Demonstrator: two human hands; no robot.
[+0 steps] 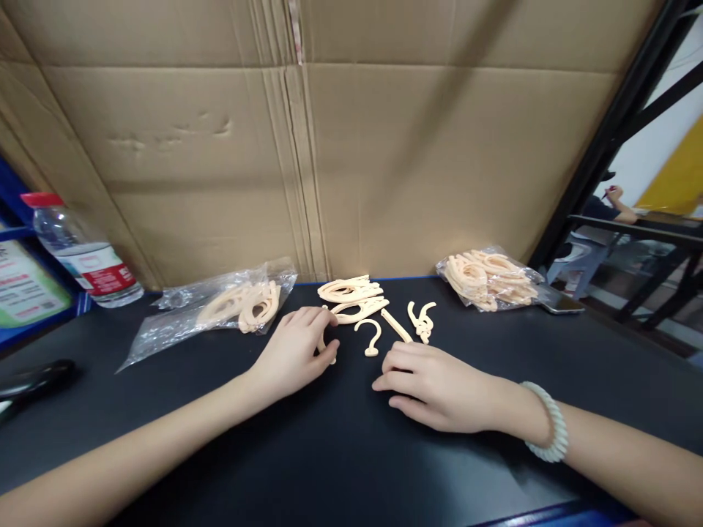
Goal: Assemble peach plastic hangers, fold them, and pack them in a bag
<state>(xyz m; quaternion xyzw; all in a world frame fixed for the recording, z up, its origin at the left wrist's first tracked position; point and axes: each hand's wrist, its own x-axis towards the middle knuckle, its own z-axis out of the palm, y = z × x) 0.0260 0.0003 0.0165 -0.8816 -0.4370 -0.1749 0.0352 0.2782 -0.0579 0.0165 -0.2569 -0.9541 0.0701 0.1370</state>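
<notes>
My left hand [296, 351] has its fingers curled over a cream plastic hanger part, which shows only in bits between thumb and forefinger. Palm down on the black table, my right hand [433, 384] is empty, its fingers loosely bent and apart. Between the hands lies a single cream hanger hook [376, 337]. Just beyond my right fingers are a straight cream bar [396, 326] and a small heap of hooks [422, 322]. Farther back, looped cream hanger parts [348, 290] lie stacked, with another looped part [356, 312] in front of them.
A clear bag of cream parts [258, 304] lies at the left, another bag [486, 278] at the right beside a phone [560, 301]. A red-capped bottle [91, 256] and a dark object [36, 380] are far left. Cardboard [411, 161] walls the back. A person sits beyond the frame at right.
</notes>
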